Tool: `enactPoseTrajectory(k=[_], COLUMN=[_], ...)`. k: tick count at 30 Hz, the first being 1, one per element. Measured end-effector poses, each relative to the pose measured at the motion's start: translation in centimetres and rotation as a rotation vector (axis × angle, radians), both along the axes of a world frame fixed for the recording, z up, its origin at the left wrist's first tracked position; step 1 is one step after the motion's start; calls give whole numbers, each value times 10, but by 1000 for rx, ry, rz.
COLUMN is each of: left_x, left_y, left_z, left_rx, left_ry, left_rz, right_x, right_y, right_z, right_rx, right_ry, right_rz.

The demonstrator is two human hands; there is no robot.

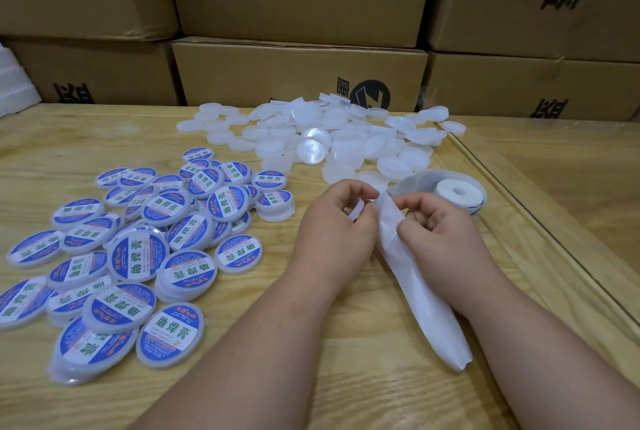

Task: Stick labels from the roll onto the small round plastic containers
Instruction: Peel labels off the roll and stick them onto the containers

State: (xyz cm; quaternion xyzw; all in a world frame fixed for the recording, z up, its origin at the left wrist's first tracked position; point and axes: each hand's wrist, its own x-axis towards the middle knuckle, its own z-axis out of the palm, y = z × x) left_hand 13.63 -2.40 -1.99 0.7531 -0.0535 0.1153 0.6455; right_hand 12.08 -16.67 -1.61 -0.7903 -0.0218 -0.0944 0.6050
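Observation:
A heap of plain translucent round containers (322,139) lies at the back middle of the wooden table (242,377). Several containers with blue-and-white labels (138,249) are spread over the left side. The label roll (459,192) sits right of my hands, and its white backing strip (415,291) trails toward me between my forearms. My left hand (337,225) holds a plain container, mostly hidden by curled fingers. My right hand (438,227) pinches the strip near its top, right beside the left hand.
Stacked brown cardboard boxes (298,73) with black printing wall off the back of the table. A white foam piece (12,87) stands at the far left. A seam (540,232) runs diagonally where a second tabletop joins on the right.

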Motion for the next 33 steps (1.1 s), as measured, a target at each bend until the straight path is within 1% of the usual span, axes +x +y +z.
enactPoseTrajectory(k=[6,9,14,17,23,26,33], left_x=[1,0,0,0,-2,-2,-3], left_y=[2,2,4,5,4,4,4], left_z=[2,4,6,8,8,8,8], left_rx=[-58,-101,-163,-170,-153,-151,-168], left_ry=[40,68,96,105,95,78,82], left_rz=[94,116,162,153,103,103,89], right_x=[0,1,6,6,3,4,5], right_y=[-4,-5,-10,-9,-2,-1,-3], right_z=[1,1,-4,-3,0,-3,-5], right_rx=[52,70,21,-39,-217,-232,-254], right_ry=[5,-10,-66,-132,-325,-325,-310], right_rz=[-52,-120,-232,-270,-230,-190,-199])
